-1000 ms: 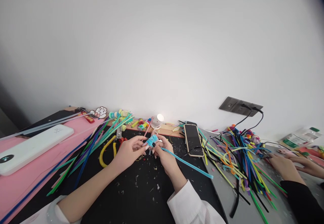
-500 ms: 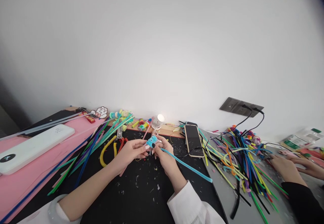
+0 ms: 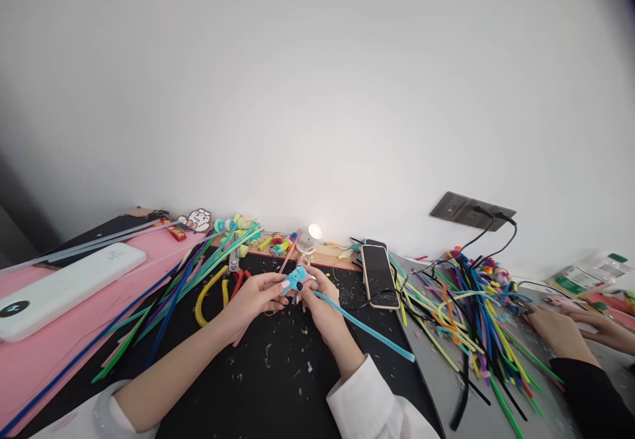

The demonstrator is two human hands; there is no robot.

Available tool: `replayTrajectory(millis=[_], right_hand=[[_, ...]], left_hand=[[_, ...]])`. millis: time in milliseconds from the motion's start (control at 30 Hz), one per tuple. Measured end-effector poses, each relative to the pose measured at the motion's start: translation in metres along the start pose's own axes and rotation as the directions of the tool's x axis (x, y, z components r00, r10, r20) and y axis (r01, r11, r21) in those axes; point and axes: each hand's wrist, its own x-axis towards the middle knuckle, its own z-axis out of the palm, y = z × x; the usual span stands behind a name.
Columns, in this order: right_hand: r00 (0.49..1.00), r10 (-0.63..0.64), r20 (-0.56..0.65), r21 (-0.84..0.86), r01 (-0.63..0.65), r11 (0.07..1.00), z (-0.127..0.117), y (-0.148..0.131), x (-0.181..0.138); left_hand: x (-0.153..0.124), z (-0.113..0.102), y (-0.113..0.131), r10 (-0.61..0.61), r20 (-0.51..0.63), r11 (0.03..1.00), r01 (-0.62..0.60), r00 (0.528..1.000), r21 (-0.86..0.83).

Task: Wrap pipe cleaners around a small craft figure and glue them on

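Note:
Between my two hands is a small light-blue pipe-cleaner piece [image 3: 296, 276], bent into tight folds with a black spot on it. My left hand [image 3: 265, 293] pinches its left side between thumb and fingers. My right hand [image 3: 320, 297] grips the right side, its thumb near the black spot. A long straight blue pipe cleaner [image 3: 372, 332] runs out from under my right hand toward the lower right; where it joins the folded piece is hidden by my fingers. Just beyond my hands stands a small lit lamp [image 3: 310, 239].
Pliers with yellow handles [image 3: 202, 300] lie left of my hands. A phone [image 3: 380, 276] rests to the right, beside a heap of coloured pipe cleaners [image 3: 476, 313]. A white power bank [image 3: 74, 287] sits on pink sheeting at left. Another person's hand [image 3: 560, 333] works at far right.
Very little differs. My fingers have shifted slightly on the folded blue piece, and its left end now shows a bit more. The long blue pipe cleaner keeps nearly the same place.

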Motion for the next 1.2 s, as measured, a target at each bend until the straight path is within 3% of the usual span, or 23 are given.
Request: replayTrajectory(millis=[167, 467, 733, 900, 967, 1067, 1133, 1200], right_hand=[[1.0, -0.02, 0.002, -0.027, 0.02, 0.999, 0.002, 0.004, 0.0], [0.998, -0.067, -0.01, -0.071, 0.066, 0.995, 0.008, -0.005, -0.008], [0.989, -0.137, 0.049, -0.116, 0.142, 0.983, 0.012, -0.003, -0.014], [0.971, -0.215, 0.107, -0.144, 0.229, 0.963, 0.012, 0.0, -0.016], [0.969, -0.22, 0.115, -0.182, 0.238, 0.954, 0.011, 0.001, -0.015], [0.969, -0.238, 0.067, -0.353, 0.246, 0.903, 0.007, 0.0, -0.013], [0.959, -0.282, -0.009, -0.545, 0.232, 0.806, 0.004, -0.002, -0.011], [0.943, -0.323, -0.085, -0.746, 0.155, 0.648, 0.001, -0.005, -0.011]], left_hand=[[-0.001, -0.001, 0.0, 0.035, -0.028, 0.999, -0.034, 0.999, 0.034], [-0.001, -0.001, 0.003, 0.221, -0.099, 0.944, -0.187, 0.97, 0.272], [-0.002, -0.004, 0.0, 0.42, -0.042, 0.791, -0.343, 0.906, 0.507], [-0.006, 0.0, 0.005, 0.46, 0.022, 0.701, -0.378, 0.888, 0.605], [-0.005, -0.001, 0.006, 0.444, -0.006, 0.734, -0.359, 0.896, 0.577], [-0.001, -0.005, 0.007, 0.35, -0.091, 0.868, -0.286, 0.932, 0.406], [0.002, -0.008, 0.007, 0.272, -0.11, 0.946, -0.245, 0.956, 0.211], [0.003, -0.01, 0.008, 0.212, -0.134, 0.977, -0.215, 0.968, -0.005]])
